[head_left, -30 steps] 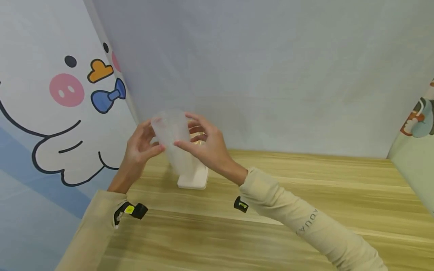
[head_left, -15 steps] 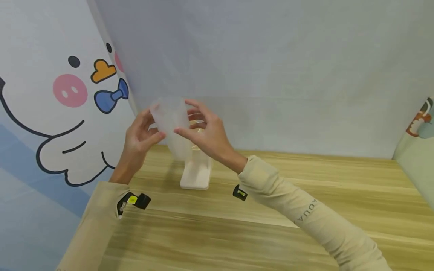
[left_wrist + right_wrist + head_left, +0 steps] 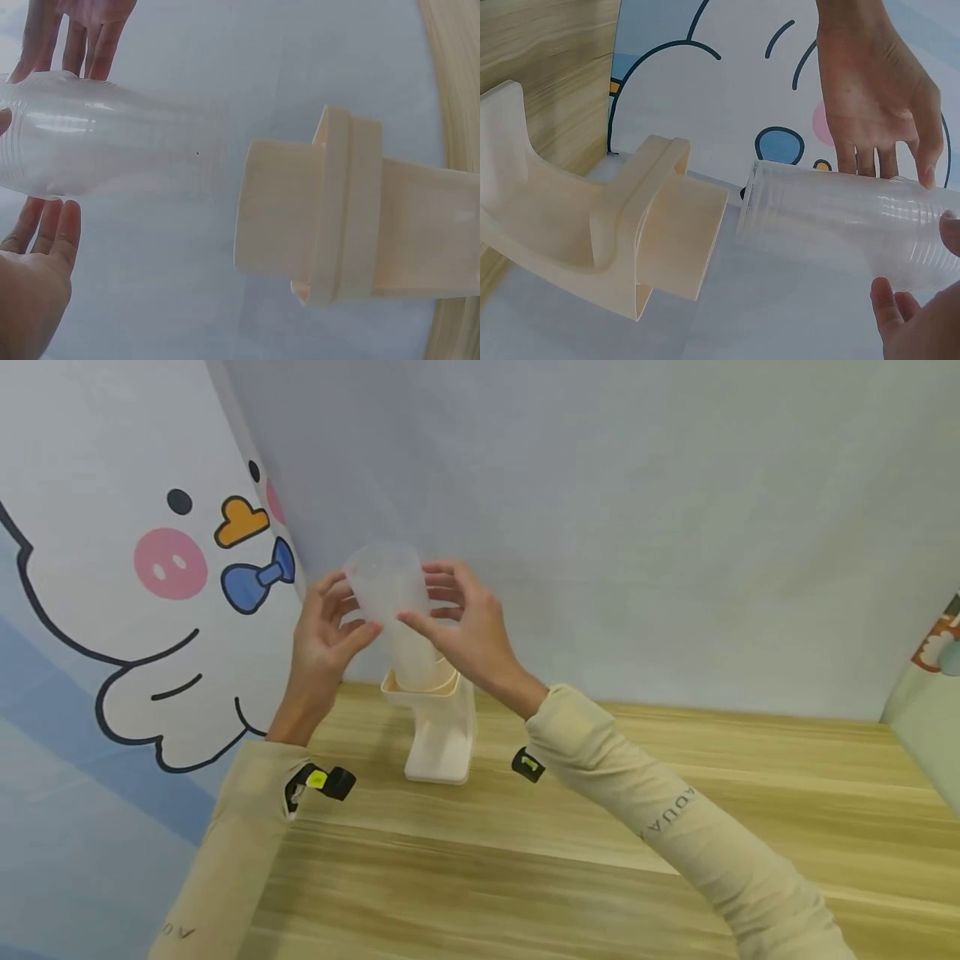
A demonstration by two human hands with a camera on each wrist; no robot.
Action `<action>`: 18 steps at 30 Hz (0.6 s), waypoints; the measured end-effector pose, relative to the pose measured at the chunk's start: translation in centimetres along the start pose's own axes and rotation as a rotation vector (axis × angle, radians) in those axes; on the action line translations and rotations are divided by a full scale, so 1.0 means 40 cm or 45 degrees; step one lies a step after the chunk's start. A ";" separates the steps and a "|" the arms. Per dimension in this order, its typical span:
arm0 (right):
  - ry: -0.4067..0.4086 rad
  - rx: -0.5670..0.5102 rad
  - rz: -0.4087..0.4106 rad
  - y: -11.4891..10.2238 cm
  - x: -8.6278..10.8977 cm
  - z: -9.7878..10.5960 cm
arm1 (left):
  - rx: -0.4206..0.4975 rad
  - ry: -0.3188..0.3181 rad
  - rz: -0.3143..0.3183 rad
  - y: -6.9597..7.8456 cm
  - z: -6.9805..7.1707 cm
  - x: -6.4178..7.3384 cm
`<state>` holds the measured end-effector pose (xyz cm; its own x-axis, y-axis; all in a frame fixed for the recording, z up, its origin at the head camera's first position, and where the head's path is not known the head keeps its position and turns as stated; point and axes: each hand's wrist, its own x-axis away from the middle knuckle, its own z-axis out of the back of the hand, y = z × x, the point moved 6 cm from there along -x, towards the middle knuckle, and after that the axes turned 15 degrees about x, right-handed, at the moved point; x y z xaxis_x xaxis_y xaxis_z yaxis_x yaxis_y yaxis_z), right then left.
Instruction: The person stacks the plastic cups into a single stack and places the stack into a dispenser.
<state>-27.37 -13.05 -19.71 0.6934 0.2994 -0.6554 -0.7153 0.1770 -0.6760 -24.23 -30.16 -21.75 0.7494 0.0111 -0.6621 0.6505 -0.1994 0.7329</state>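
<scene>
A nested stack of clear plastic cups is raised between both hands, its wide end up and slightly tilted. My left hand grips it from the left, thumb in front. From the right, my right hand holds it with thumb in front and fingers behind. Below stands a cream plastic cup holder with a square collar and a short round tube. In the left wrist view, a gap separates the cups from the holder's tube; in the right wrist view, the cups' lower end is also apart from it.
The holder stands on a wood-grain table near the plain grey back wall. A panel with a cartoon bird rises close to the left arm. Another printed panel stands at the far right.
Both hands have lifted the cups upward and slightly to the right, uncovering the holder's collar and more of its body. The head view has shifted slightly.
</scene>
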 end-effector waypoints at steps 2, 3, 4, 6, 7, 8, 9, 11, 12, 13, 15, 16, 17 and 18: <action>-0.001 -0.009 -0.021 0.000 -0.008 0.000 | -0.008 0.009 -0.014 -0.001 0.002 -0.007; -0.001 -0.013 -0.031 -0.002 -0.011 0.001 | -0.009 0.012 -0.017 -0.003 0.004 -0.010; -0.003 -0.017 -0.042 -0.007 -0.012 0.003 | -0.015 0.015 -0.018 -0.004 0.004 -0.013; -0.007 -0.020 -0.059 -0.022 -0.013 0.010 | -0.026 0.021 -0.017 -0.008 0.006 -0.018; -0.006 -0.024 -0.063 -0.031 -0.013 0.013 | -0.032 0.026 -0.018 -0.010 0.008 -0.021; -0.007 -0.026 -0.067 -0.038 -0.013 0.015 | -0.035 0.030 -0.017 -0.012 0.009 -0.023; -0.005 -0.028 -0.067 -0.044 -0.014 0.017 | -0.040 0.034 -0.018 -0.014 0.011 -0.025; 0.001 -0.026 -0.070 -0.045 -0.018 0.016 | -0.054 0.043 -0.019 -0.020 0.014 -0.031; 0.007 -0.026 -0.070 -0.036 -0.022 0.013 | -0.057 0.049 -0.017 -0.022 0.015 -0.033; 0.015 -0.025 -0.069 -0.026 -0.026 0.009 | -0.063 0.054 -0.014 -0.025 0.015 -0.035; 0.034 -0.020 -0.067 -0.003 -0.036 0.002 | -0.072 0.066 -0.009 -0.031 0.015 -0.039; 0.040 -0.018 -0.071 0.009 -0.040 -0.002 | -0.079 0.072 -0.004 -0.034 0.015 -0.041; 0.048 -0.017 -0.067 0.020 -0.044 -0.005 | -0.084 0.079 -0.001 -0.037 0.014 -0.042; 0.057 -0.016 -0.062 0.028 -0.047 -0.006 | -0.090 0.086 0.005 -0.039 0.014 -0.043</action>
<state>-29.46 -13.62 -19.30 0.7308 0.2487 -0.6357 -0.6796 0.1784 -0.7115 -26.60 -30.41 -21.85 0.7568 0.0771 -0.6491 0.6531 -0.1301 0.7460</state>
